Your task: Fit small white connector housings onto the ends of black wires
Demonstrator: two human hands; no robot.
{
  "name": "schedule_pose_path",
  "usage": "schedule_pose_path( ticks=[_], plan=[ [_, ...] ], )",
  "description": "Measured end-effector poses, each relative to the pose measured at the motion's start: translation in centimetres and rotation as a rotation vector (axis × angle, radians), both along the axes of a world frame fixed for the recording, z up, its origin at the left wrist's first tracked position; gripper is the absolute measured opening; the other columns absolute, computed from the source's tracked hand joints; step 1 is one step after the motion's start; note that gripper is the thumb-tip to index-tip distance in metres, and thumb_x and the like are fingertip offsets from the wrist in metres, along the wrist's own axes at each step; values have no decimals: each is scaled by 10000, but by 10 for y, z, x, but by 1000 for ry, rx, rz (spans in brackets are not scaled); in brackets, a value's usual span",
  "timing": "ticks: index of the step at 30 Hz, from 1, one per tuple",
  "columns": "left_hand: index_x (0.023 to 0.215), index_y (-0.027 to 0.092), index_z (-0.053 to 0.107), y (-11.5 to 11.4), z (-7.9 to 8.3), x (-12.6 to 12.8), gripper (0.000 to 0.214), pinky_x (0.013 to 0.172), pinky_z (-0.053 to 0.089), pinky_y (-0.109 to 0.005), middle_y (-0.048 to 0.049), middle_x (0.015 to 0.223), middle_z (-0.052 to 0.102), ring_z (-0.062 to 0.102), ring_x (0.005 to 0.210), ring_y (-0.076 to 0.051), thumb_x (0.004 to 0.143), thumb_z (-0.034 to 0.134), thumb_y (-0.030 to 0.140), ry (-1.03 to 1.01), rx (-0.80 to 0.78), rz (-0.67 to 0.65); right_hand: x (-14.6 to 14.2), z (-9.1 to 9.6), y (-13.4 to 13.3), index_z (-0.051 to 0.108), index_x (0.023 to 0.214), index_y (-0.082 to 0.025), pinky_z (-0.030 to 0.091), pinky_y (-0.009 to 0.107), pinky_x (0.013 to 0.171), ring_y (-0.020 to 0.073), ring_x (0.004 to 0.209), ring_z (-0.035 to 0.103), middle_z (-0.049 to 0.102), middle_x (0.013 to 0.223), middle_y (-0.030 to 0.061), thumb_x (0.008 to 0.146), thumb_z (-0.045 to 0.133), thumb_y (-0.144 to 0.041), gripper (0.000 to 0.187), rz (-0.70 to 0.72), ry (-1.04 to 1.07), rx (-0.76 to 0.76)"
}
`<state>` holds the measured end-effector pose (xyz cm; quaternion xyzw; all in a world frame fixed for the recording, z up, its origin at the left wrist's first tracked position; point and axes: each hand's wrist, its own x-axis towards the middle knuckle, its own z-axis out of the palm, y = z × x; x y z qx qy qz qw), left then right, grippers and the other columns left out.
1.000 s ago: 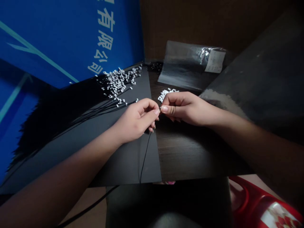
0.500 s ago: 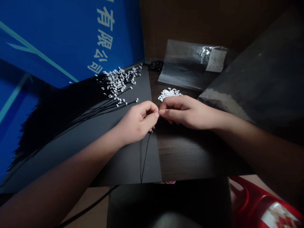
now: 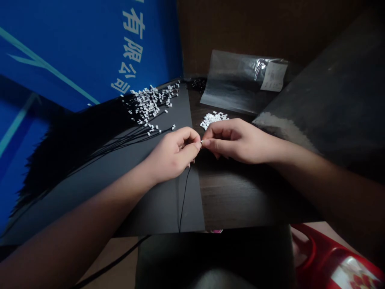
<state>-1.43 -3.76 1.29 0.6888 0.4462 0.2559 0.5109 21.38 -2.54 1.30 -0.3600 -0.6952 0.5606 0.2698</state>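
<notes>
Left hand [image 3: 173,156] pinches a black wire [image 3: 184,196] trailing below it. Right hand [image 3: 240,142], fingertips adjacent, pinches a white piece [image 3: 201,141]. Blue panel [image 3: 90,44] beyond left hand reads "有限公司"; label [image 3: 273,76] beyond right hand: illegible.

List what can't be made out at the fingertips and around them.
All in the head view:
- Whatever sits between the fingertips of the left hand and right hand: mostly covered by the fingers.
- Black wire: upper end hidden by the left hand; lower end lost at the table's front edge.
- White pieces: count unclear, too small and overlapping.
- Label: print too small.
- Red object: cut off by the picture's edge.
</notes>
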Motion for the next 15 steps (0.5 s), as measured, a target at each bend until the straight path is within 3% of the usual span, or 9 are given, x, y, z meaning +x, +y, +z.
schedule_pose_path(
  ticks=[6, 15],
  plan=[
    [887, 202, 618, 1, 3, -1, 124, 606, 433, -278, 23, 713, 609, 565, 641, -132, 975, 641, 286, 67, 99, -23, -3, 2, -1, 682, 802, -174, 391, 231, 559, 97, 615, 505, 625, 684, -38, 913, 743, -206, 130, -8, 28, 59],
    [845, 203, 615, 0, 9, -1, 97, 601, 414, -291, 11, 707, 626, 574, 636, -141, 919, 634, 262, 38, 66, -25, -8, -3, -5, 707, 764, -178, 328, 234, 451, 93, 507, 465, 602, 588, -35, 860, 730, -174, 99, -96, 107, -124]
  ],
)
